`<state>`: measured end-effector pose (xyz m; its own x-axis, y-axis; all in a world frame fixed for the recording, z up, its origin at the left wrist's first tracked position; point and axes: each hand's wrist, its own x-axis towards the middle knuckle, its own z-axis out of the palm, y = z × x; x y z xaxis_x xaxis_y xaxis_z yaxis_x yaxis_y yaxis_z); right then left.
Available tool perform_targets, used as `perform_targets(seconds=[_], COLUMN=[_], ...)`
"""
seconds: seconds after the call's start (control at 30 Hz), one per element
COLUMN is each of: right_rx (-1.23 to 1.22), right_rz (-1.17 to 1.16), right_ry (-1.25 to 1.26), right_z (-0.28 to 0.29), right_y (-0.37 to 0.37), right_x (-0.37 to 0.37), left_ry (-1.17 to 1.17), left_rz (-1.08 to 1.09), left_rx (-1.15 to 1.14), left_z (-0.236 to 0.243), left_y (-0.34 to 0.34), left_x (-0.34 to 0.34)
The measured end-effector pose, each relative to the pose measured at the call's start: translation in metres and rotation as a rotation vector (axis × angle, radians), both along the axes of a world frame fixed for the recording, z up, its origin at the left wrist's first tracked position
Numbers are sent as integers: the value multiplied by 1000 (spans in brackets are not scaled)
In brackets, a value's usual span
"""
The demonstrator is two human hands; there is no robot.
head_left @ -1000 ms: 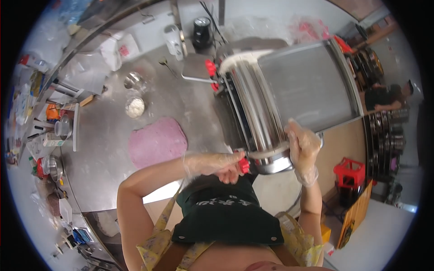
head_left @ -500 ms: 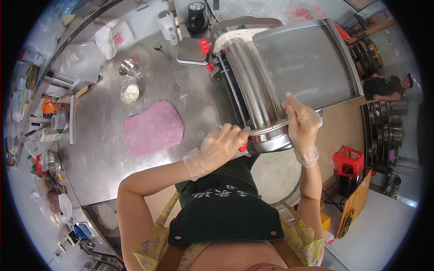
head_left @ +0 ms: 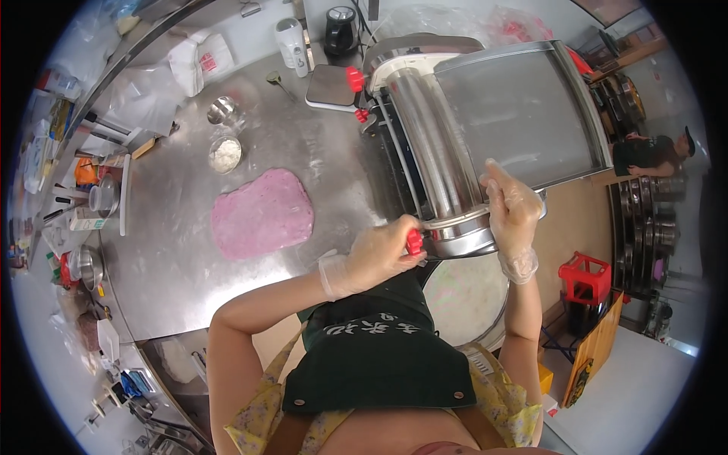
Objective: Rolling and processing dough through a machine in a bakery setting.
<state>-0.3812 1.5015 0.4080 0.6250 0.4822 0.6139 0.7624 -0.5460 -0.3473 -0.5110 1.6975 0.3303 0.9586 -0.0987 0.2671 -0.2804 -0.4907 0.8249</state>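
Note:
A steel dough sheeter (head_left: 436, 152) with a long roller and a flat metal tray stands in front of me to the right. My left hand (head_left: 379, 256), in a clear plastic glove, is closed on the red knob (head_left: 414, 242) at the sheeter's near end. My right hand (head_left: 517, 211), gloved too, is curled against the machine's near right corner, thumb and forefinger toward the tray. What its fingers hold, if anything, is hidden. A flat slab of pink dough (head_left: 263, 214) lies on the steel table (head_left: 167, 280), left of the machine and apart from both hands.
A bowl of white flour (head_left: 225, 155) and a small metal bowl (head_left: 221, 111) sit beyond the dough. A scale (head_left: 331, 86) stands by the sheeter, near a black kettle (head_left: 340, 30). Below the machine is a round, whitish container (head_left: 466, 296). Another person (head_left: 654, 154) stands far right.
My left hand has turned around the red knob, so more of the knob shows. My right hand keeps its place on the machine. The whole view has shifted slightly.

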Motion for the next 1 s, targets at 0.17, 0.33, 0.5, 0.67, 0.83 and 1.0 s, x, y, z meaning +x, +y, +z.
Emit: perform_targets(seconds=[0.17, 0.33, 0.5, 0.67, 0.83, 1.0], right_rx=[-4, -70, -23, -42, -82, -90], right_rz=[-11, -36, -5, -1, -28, -75], right_ry=[22, 35, 38, 41, 83, 130], right_z=[1, 2, 3, 5, 3, 2], right_y=[0, 1, 2, 2, 1, 2], right_x=[-1, -2, -2, -3, -2, -2], left_ry=[87, 1205, 1411, 973, -315, 847], left_rz=[118, -394, -126, -151, 73, -231], left_rx=[-25, -1396, -1723, -1088, 411, -425], left_z=[-9, -7, 4, 5, -2, 5], left_y=[-2, 4, -12, -5, 3, 10], left_x=[-10, -15, 5, 5, 7, -6])
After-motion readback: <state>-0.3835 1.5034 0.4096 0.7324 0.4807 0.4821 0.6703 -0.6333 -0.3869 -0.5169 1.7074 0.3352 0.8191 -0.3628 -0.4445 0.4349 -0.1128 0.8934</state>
